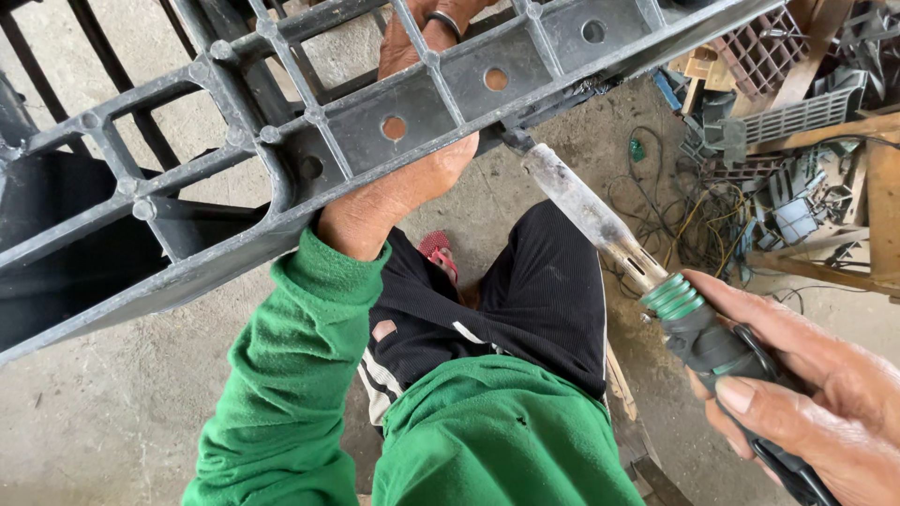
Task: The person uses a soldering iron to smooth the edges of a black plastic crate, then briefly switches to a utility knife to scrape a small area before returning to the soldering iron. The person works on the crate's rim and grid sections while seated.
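My left hand [398, 183] grips the lower edge of a large dark grey plastic pallet [216, 201], which is tilted up across the view; its ringed fingers show through a gap at the top. My right hand [816, 394] is shut on the black and green handle of a heat gun [656, 290]. The gun's long metal nozzle [572, 192] points up and left, with its tip touching the pallet's underside edge near the left hand.
I sit with a green sleeve and black trousers over a concrete floor [112, 412]. Tangled wires [689, 220] and a heap of broken grey plastic parts [797, 150] and wooden boards [881, 197] lie at the right.
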